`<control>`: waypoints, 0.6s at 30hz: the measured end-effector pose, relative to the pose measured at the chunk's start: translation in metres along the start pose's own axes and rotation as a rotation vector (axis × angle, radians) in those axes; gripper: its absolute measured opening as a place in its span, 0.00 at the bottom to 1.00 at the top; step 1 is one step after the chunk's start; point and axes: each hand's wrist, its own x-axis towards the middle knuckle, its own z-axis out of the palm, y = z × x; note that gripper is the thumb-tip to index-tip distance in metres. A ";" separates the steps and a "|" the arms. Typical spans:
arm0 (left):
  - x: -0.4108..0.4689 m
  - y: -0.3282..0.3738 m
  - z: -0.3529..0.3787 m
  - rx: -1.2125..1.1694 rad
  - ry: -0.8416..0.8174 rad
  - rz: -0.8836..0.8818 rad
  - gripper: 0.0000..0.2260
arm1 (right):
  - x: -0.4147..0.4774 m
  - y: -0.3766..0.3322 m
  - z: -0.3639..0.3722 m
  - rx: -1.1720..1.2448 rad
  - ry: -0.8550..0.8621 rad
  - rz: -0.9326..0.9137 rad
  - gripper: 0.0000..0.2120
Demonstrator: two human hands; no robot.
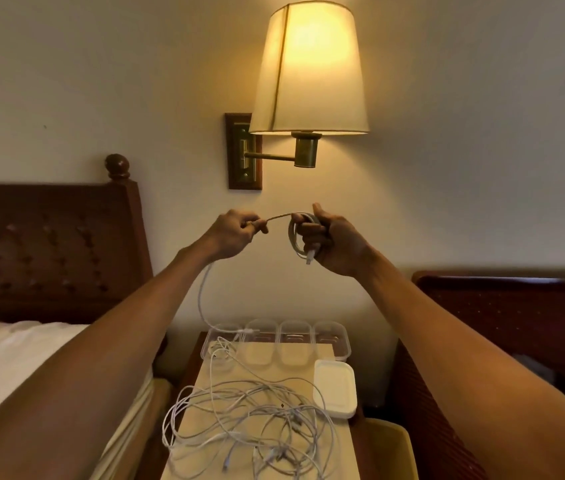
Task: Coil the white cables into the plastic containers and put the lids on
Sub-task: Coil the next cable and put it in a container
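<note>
White braided cable [201, 292] is raised above the counter [274, 370]. The right hand [334, 245] grips its wound coil [294, 241]; the left hand [236, 233] pinches the free run, which hangs to four clear plastic containers [295, 341]. Tangled white cables [250, 420] lie beside stacked white lids [336, 388].

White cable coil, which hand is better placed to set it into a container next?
Right, probably: the right hand grips the coil, with the open containers below; the left hand only pinches the trailing strand.
</note>
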 end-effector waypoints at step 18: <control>-0.024 0.063 0.014 0.296 -0.476 0.169 0.11 | 0.015 0.004 0.015 -0.695 0.432 -0.285 0.17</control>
